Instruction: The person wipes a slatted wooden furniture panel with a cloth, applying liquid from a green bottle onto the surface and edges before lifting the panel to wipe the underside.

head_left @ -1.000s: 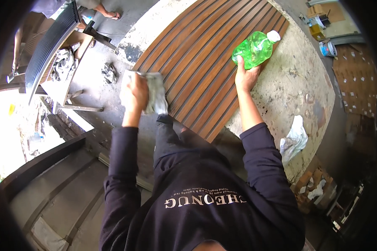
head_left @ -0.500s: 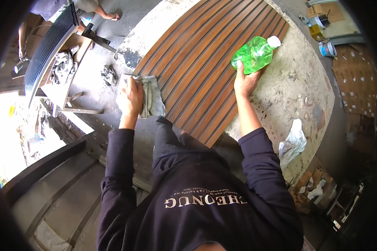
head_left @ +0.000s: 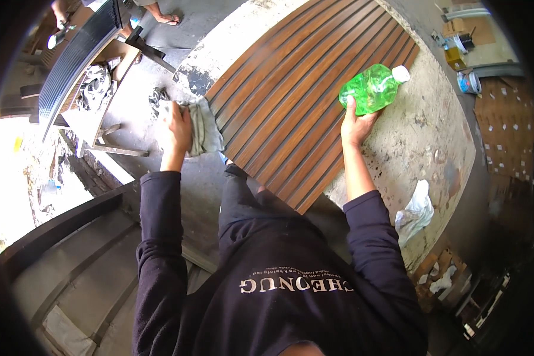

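My left hand point(head_left: 177, 132) grips a greyish-green rag point(head_left: 204, 127) that hangs beside the near left edge of a slatted wood panel point(head_left: 302, 95). The panel is brown, with dark grooves between its slats, and lies on a pale, stained tabletop point(head_left: 424, 142). In my right hand point(head_left: 357, 126) is a green plastic bottle point(head_left: 369, 89) with a white cap, tilted over toward the right above the panel's right edge. My thumb shows on the bottle's near side; the other fingers are mostly hidden beneath it.
A crumpled white cloth point(head_left: 415, 212) lies on the tabletop at the right. Over on the left, another person's hand point(head_left: 60, 15) shows near a dark ribbed panel point(head_left: 80, 59) on a wooden stand point(head_left: 118, 151). Cardboard point(head_left: 507, 130) stands at the far right.
My left hand has shifted left with the rag, off the panel's near corner. The bottle has moved slightly right and nearer in my right hand. My view has also shifted a little.
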Motion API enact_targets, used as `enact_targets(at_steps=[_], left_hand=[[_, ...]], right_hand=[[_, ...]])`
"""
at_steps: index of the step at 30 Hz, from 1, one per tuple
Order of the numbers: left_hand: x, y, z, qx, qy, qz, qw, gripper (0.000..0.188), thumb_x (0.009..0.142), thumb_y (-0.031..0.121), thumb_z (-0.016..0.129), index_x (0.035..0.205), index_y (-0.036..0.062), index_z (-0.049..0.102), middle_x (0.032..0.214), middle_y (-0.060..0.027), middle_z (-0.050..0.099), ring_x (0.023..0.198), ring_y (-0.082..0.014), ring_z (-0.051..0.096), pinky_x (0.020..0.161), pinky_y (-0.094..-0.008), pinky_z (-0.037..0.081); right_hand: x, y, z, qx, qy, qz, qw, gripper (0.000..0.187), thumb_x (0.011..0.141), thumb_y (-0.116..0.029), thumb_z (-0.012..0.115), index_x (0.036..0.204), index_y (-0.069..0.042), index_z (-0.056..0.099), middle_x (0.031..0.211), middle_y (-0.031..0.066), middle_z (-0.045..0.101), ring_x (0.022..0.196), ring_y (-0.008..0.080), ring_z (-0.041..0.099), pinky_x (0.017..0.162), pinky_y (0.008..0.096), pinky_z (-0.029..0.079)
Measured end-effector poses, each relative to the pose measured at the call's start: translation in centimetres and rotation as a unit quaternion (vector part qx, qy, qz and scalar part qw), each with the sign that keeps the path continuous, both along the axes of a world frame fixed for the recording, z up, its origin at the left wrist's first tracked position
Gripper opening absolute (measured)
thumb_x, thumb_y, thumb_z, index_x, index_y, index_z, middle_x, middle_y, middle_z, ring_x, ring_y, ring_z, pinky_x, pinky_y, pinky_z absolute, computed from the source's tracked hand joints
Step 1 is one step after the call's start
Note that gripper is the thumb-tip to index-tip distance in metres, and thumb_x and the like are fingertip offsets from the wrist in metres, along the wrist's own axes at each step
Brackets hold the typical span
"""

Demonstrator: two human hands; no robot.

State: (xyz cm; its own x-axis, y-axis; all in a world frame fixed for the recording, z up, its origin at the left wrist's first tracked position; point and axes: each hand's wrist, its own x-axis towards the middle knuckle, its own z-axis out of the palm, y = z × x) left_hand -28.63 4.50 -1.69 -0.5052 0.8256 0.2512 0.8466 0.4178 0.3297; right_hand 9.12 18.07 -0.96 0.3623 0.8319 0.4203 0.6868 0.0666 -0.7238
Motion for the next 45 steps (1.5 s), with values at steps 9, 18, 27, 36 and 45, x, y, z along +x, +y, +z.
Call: enact_targets(at_steps=[9,18,27,36,45], left_hand=[[16.1,-7.9,0.9,-0.008,-0.156,-0.293,0.943,0.008,0.077,0.012,0.057,0.077,0.0079,0.051,0.066,-0.0125,0.054,0.065,-0.0325,0.056,0.056,-0.0442,0.044],[-3.8,-0.2,3.9,0.073,-0.09,0.041,0.992,0.026,0.088,0.032,0.054,0.092,0.0057,0.056,0.074,-0.0213,0.063,0.065,-0.0405,0.06,0.057,-0.0458,0.047],[4.6,-2.3,2.7,0.018,-0.07,-0.195,0.978,0.018,0.079,0.017,0.063,0.092,0.0053,0.059,0.081,-0.0132,0.06,0.075,-0.0329,0.058,0.07,-0.0401,0.046],[6.4,8.8,2.3,0.044,-0.094,-0.314,0.944,0.017,0.078,0.015,0.063,0.091,0.0057,0.058,0.078,-0.0115,0.059,0.072,-0.0315,0.058,0.066,-0.0408,0.046],[12.1,32.9,1.9,0.121,-0.01,-0.309,0.943,0.023,0.079,0.029,0.062,0.091,0.0098,0.061,0.091,-0.0178,0.057,0.086,-0.0368,0.053,0.076,-0.045,0.043]], right_hand=[[0.9,-0.1,0.3,-0.073,0.034,0.015,0.997,0.082,0.079,-0.05,0.065,0.139,-0.006,0.029,0.133,0.0189,0.043,0.12,0.0332,0.045,0.099,0.0434,0.037],[1.2,-0.1,-0.8,-0.061,0.03,0.033,0.997,0.081,0.08,-0.05,0.065,0.138,-0.006,0.03,0.133,0.0165,0.044,0.12,0.0307,0.046,0.099,0.0424,0.037],[0.6,-0.2,-0.2,-0.044,0.026,0.014,0.999,0.08,0.079,-0.048,0.066,0.133,0.001,0.033,0.128,0.0233,0.045,0.118,0.037,0.045,0.098,0.0444,0.037],[0.9,-1.0,-0.1,-0.068,0.044,0.023,0.996,0.072,0.079,-0.035,0.071,0.129,0.002,0.037,0.121,0.021,0.05,0.11,0.0332,0.052,0.092,0.0411,0.041],[0.0,-0.4,-0.5,-0.063,0.039,0.005,0.997,0.057,0.075,-0.031,0.072,0.117,0.001,0.051,0.11,0.0171,0.059,0.1,0.0317,0.058,0.085,0.0382,0.046]])
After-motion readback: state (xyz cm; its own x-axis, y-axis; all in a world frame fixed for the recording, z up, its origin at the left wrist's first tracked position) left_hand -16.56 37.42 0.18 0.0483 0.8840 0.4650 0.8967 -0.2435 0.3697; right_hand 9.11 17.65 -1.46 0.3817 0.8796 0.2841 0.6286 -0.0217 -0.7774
